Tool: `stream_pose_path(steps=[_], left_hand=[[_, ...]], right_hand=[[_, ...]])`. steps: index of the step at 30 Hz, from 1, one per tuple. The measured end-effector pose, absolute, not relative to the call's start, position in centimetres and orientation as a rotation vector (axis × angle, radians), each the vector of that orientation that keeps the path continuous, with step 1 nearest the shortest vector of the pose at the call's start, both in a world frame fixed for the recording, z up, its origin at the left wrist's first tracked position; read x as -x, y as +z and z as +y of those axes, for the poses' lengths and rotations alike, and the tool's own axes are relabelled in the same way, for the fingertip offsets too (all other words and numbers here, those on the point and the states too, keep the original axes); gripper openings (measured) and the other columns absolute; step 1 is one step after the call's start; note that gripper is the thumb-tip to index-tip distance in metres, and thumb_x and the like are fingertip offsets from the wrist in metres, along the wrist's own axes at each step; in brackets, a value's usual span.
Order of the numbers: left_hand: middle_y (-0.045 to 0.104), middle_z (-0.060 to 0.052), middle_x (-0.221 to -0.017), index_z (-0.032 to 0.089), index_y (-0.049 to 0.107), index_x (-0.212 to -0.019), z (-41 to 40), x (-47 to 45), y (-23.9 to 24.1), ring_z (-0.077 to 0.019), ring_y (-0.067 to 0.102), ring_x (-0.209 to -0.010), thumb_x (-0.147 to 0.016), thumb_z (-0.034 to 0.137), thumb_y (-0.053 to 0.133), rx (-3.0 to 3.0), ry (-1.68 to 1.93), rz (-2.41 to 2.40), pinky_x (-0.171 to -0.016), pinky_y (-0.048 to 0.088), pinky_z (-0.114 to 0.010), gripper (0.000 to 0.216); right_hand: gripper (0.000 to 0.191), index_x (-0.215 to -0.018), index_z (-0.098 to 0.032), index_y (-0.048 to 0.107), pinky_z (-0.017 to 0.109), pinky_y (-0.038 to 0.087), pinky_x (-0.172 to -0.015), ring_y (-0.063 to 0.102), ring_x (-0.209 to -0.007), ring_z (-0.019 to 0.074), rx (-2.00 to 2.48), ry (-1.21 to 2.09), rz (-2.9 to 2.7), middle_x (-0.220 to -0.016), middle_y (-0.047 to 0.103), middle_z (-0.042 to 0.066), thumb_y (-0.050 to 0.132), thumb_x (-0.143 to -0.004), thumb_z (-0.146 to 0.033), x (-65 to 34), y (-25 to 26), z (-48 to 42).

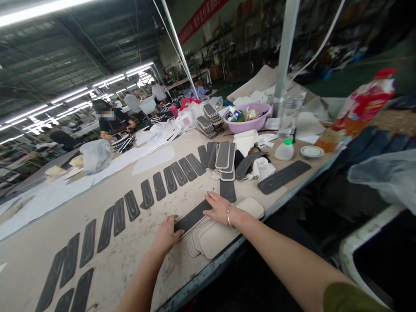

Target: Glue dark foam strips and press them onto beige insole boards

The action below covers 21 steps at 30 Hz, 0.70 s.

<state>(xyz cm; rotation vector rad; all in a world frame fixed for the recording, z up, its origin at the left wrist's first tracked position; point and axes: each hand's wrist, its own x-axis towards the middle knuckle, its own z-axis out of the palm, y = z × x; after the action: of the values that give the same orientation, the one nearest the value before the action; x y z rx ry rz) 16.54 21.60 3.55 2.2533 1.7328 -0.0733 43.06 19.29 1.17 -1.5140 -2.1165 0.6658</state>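
Observation:
A dark grey panel with a pale edge (pixel 194 218) lies at a slant on the table between my hands. My left hand (pixel 165 234) grips its left end, thumb on the near edge and fingers at the far one. Across its right end rests my right hand (pixel 220 209), fingers stretched out and a bangle at the wrist. Just below is a fanned stack of cream rounded panels (pixel 216 238), partly covered by my right hand and forearm. Beyond my right hand, another dark panel (pixel 228 190) sits under a small pile of pale-edged grey panels (pixel 225 155).
Dark strips (pixel 119 218) with glossy marks run in a row across the table. Farther back are stacked panels (pixel 208 121), a purple basin (pixel 248 123) and a metal post (pixel 285 56). A green-capped bottle (pixel 284 151) stands right. A co-worker (pixel 113 121) works at far left.

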Motion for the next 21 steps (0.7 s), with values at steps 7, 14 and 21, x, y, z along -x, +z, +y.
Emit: stream_pose_path(steps=[7,14,21], left_hand=[[0.059,0.0,-0.069,0.017,0.057,-0.073,22.8,-17.0,6.5,-0.0181,0.057,-0.072,-0.066,0.036,0.061,-2.042,-0.042,1.794,-0.065,0.041,-0.026,0.021],[0.067,-0.005,-0.092,0.016,0.064,-0.092,18.3,-18.2,10.4,-0.0221,0.06,-0.088,-0.066,0.044,0.068,-1.416,0.692,1.425,-0.075,0.047,-0.028,0.039],[0.068,-0.005,-0.099,0.017,0.066,-0.091,14.1,-20.8,7.5,-0.0205,0.062,-0.092,-0.051,0.039,0.08,-0.865,1.002,1.431,-0.074,0.049,-0.025,0.048]], right_hand=[[0.061,-0.132,-0.006,0.043,0.039,0.03,-0.106,0.039,-0.126,0.0262,1.4,0.591,-1.691,-0.132,0.045,0.02,0.059,-0.077,-0.027,-44.3,1.3,20.7],[0.073,-0.133,-0.016,0.039,0.037,0.048,-0.087,0.057,-0.106,0.0239,1.182,1.422,-0.808,-0.125,0.052,0.016,0.07,-0.071,-0.037,-43.5,2.2,21.1],[0.062,-0.118,-0.017,0.049,0.025,0.052,-0.067,0.063,-0.074,0.0121,0.857,1.666,-0.443,-0.095,0.064,0.006,0.078,-0.065,-0.033,-43.4,4.3,19.7]])
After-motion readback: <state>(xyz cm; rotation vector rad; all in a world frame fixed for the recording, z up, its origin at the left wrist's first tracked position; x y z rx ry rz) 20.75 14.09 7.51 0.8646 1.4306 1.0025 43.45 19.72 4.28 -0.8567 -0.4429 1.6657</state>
